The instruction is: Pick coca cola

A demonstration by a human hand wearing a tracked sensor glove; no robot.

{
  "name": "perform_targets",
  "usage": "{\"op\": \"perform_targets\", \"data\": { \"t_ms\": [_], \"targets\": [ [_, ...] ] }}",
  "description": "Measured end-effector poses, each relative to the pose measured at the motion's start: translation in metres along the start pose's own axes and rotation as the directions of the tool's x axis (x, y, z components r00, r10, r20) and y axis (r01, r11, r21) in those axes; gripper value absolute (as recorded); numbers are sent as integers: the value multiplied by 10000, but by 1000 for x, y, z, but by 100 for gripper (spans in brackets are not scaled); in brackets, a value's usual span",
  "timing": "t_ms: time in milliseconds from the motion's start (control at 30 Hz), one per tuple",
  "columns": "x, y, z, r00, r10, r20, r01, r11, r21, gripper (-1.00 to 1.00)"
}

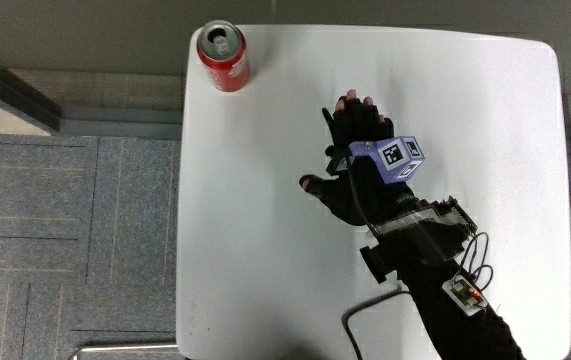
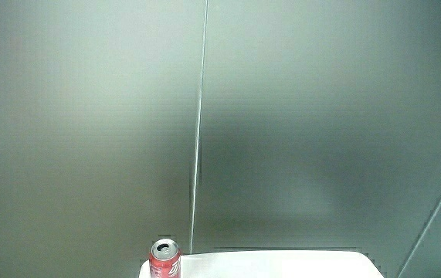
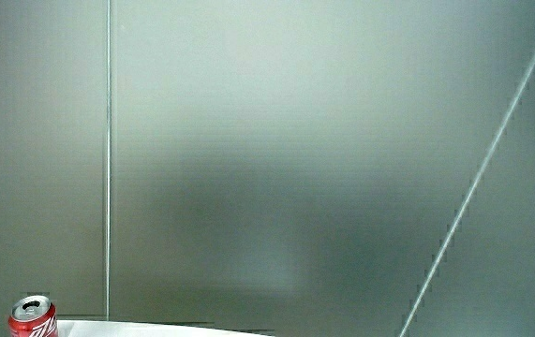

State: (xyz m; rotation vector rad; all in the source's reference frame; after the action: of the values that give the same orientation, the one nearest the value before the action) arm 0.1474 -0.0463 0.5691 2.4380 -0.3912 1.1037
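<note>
Your black-gloved hand (image 1: 360, 160) hovers over the white square table (image 1: 265, 250), fingers relaxed, holding nothing. The red aluminium cola can (image 1: 223, 56) stands upright at the table's corner, well apart, likely awaiting your reach.

office or lab | grey carpet tiles (image 1: 65, 230) | white table (image 1: 265, 250) | plain grey partition (image 2: 282, 116)

Red can (image 1: 224, 57) with silver top, white table (image 1: 265, 250), black-gloved hand (image 1: 357, 165), purple cube (image 1: 395, 159) with black-and-white pattern
</note>
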Motion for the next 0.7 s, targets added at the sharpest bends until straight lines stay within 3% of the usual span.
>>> {"op": "perform_targets", "data": {
  "t_ms": [33, 67, 100, 167, 200, 233, 267, 333, 400, 433, 500, 533, 600, 667, 700],
  "targets": [
    [1, 0, 1, 9982, -317, -517, 319, 9995, 38, 0],
    [1, 1, 2, 9978, -245, -612, 257, 9995, 186, 0],
    [29, 5, -10, 9972, -677, -317, 706, 9925, 998, 0],
    [3, 2, 3, 9877, -649, -1422, 691, 9973, 247, 0],
    [2, 2, 3, 9796, -976, -1758, 1020, 9946, 164, 0],
    [6, 5, 1, 9766, -561, -2077, 658, 9970, 400, 0],
    [6, 5, 0, 9667, -985, -2362, 1083, 9937, 288, 0],
    [14, 11, -9, 9459, -472, -3210, 656, 9967, 468, 0],
    [22, 16, -19, 9155, 51, -4024, 246, 9973, 686, 0],
    [24, 18, -22, 9104, -119, -4135, 384, 9977, 557, 0],
    [36, 23, -33, 9118, 132, -4104, 272, 9953, 925, 0],
    [30, 22, -34, 8887, -89, -4584, 480, 9961, 737, 0],
    [28, 24, -38, 8598, 184, -5103, 348, 9949, 946, 0],
    [33, 26, -41, 8437, 160, -5365, 498, 9929, 1080, 0],
    [39, 28, -43, 8336, 429, -5507, 399, 9897, 1376, 0]
  ]
}}
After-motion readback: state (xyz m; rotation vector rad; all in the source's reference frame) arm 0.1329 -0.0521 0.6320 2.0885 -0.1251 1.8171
